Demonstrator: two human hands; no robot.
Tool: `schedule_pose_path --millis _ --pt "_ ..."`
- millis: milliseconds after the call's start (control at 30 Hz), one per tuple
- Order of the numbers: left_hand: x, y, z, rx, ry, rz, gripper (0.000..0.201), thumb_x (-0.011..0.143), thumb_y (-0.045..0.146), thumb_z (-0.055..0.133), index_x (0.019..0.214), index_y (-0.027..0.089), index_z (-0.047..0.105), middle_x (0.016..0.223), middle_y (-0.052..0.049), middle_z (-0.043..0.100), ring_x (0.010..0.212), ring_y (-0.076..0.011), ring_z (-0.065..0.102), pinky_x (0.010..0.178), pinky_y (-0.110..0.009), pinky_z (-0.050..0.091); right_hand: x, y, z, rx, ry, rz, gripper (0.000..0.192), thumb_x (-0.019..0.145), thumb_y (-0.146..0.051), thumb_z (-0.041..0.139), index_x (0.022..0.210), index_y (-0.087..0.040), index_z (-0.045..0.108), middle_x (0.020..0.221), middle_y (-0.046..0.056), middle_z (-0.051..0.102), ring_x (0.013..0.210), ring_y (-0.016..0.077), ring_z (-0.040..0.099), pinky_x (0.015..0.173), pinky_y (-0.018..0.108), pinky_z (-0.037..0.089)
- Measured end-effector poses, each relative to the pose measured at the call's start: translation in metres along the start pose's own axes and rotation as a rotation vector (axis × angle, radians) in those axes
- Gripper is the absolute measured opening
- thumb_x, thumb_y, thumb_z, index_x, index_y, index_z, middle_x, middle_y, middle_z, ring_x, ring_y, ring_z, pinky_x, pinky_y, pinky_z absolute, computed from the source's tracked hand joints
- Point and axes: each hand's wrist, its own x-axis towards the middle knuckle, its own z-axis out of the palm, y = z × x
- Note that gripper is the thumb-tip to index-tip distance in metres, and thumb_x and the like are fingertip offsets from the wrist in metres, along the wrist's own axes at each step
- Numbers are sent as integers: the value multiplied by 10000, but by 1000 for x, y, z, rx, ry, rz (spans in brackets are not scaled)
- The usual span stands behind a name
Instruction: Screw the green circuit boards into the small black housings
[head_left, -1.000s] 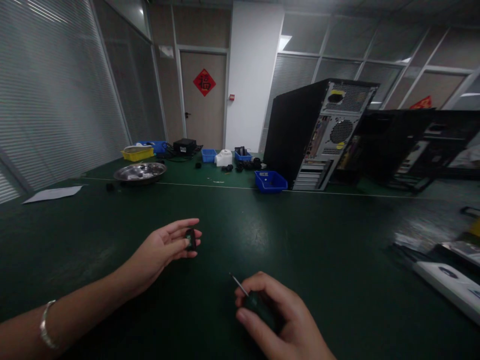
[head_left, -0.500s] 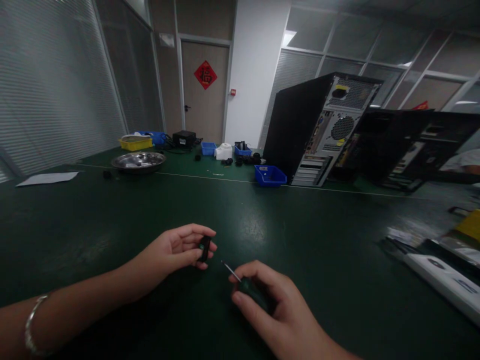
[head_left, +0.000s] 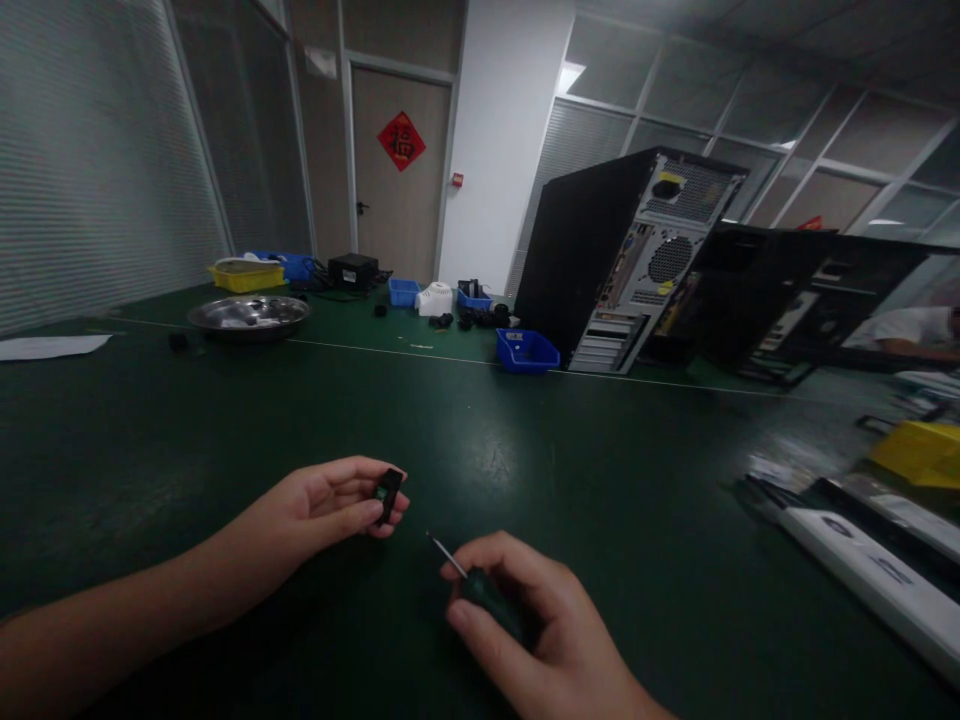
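Note:
Between the thumb and fingers of my left hand [head_left: 330, 505] is a small black part [head_left: 388, 495] with a bit of green on it; its exact kind cannot be made out. My right hand [head_left: 540, 610] is wrapped round the dark green handle of a screwdriver [head_left: 484, 592]. The thin metal shaft points up and left toward the black part, its tip a short gap away and not touching. Both hands are held over the dark green tabletop [head_left: 600, 480].
Across the table stand a black computer tower [head_left: 585, 260], a blue bin [head_left: 527, 352], a metal dish [head_left: 250, 316] and a yellow basket [head_left: 247, 277]. A long white object [head_left: 862, 560] lies at right. Farther right, a person's white sleeve [head_left: 904, 328] shows.
The view has turned slightly, so the scene shifts left. Both hands sit a little farther left in view, still holding the black part and the screwdriver; the left wrist's bracelet is now out of view.

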Motion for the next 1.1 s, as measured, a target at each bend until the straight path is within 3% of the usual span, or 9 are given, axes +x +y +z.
schedule_pose_path --millis 367,533,667,833,1100 --pt "-6 10 12 121 -33 -35 363 851 257 587 1196 150 556 1027 -77 673 948 -198 609 840 -318 475 4 1 0 43 -19 63 181 886 -240 518 1047 -196 589 933 59 649 908 207 620 801 307 493" --pt "-12 13 20 120 -20 -14 474 875 279 543 1310 194 374 1001 -70 639 814 -183 626 706 -314 511 2 5 1 121 42 -13 425 865 -144 538 1260 -295 498 1195 46 590 1125 196 559 950 305 443" --pt "-13 11 23 152 -46 7 280 890 276 517 1142 158 502 919 -48 622 722 -143 598 649 -269 499 2 8 0 94 15 -56 477 863 -100 521 1298 -291 474 1281 59 541 1200 211 506 1002 340 415" --pt "-13 9 20 213 -53 6 301 888 284 528 1167 171 544 840 -17 619 737 -134 579 710 -267 480 5 9 -1 4 -53 -149 521 854 -47 496 1308 -301 466 1299 48 512 1166 177 513 993 319 430" --pt "-15 9 21 171 -68 -18 328 853 261 595 1172 187 570 944 -26 636 795 -137 577 728 -256 479 2 12 4 54 9 19 440 858 -158 559 1280 -261 486 1245 63 590 1162 198 546 974 317 445"
